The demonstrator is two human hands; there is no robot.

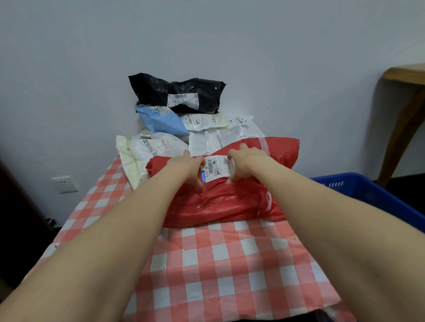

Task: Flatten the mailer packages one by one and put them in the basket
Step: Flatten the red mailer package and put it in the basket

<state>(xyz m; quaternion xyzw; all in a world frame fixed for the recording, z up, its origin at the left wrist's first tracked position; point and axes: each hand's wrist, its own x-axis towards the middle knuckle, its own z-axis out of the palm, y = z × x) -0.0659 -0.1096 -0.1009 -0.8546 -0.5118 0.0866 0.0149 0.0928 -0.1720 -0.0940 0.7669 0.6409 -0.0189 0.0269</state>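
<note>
A puffy red mailer package (229,200) with a white shipping label lies in the middle of the checkered table. My left hand (186,168) rests palm down on its top left, fingers spread beside the label. On the other side of the label, my right hand (245,162) presses down with spread fingers. A blue plastic basket (378,200) stands to the right of the table, only its rim and wall in view. Behind the red mailer lie more packages: a black one (175,92) against the wall, a light blue one (160,120) and several white ones (144,153).
The table carries a red-and-white checkered cloth (227,265). A wooden table (411,95) stands at the far right. A wall socket (65,184) sits low on the white wall at left. The floor to the left is dark.
</note>
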